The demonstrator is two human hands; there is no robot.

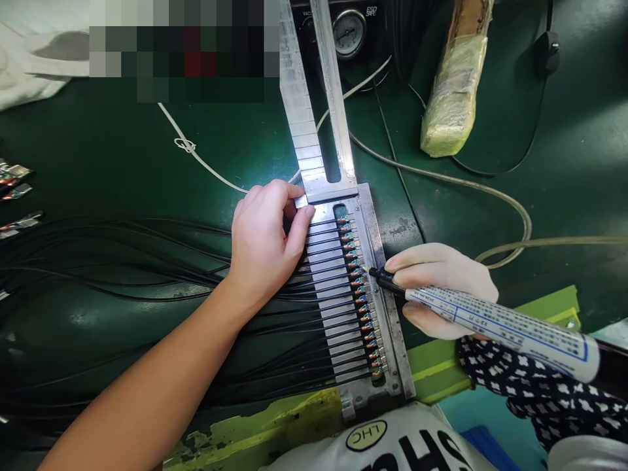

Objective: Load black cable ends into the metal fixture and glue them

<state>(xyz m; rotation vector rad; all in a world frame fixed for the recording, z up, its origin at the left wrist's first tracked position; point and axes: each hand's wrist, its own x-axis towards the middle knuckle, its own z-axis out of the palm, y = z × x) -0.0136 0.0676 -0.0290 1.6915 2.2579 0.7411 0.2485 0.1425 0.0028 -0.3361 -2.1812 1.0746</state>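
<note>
A slotted metal jig (pixel 330 314) lies on the bench, holding a row of black cables (pixel 275 297) side by side. Their stripped ends, with coloured wires and small connectors (pixel 366 320), line up along the jig's right side. My bare left hand (pixel 265 239) grips the jig's upper left corner between thumb and fingers. In my right hand (pixel 449 268), wearing a white glove, is a white-and-black pen (pixel 505 330) with printed labelling. Its fine tip meets or hovers just over the connectors near the middle of the row; contact cannot be made out.
A second slotted metal bar (pixel 307 134) extends away from the jig's top end. Behind stands a black device with a round gauge (pixel 349 34). A tape-wrapped block (pixel 454 98) sits at upper right. Pale tubing (pixel 441 178) crosses the green bench, and more connectors (pixel 19 226) lie far left.
</note>
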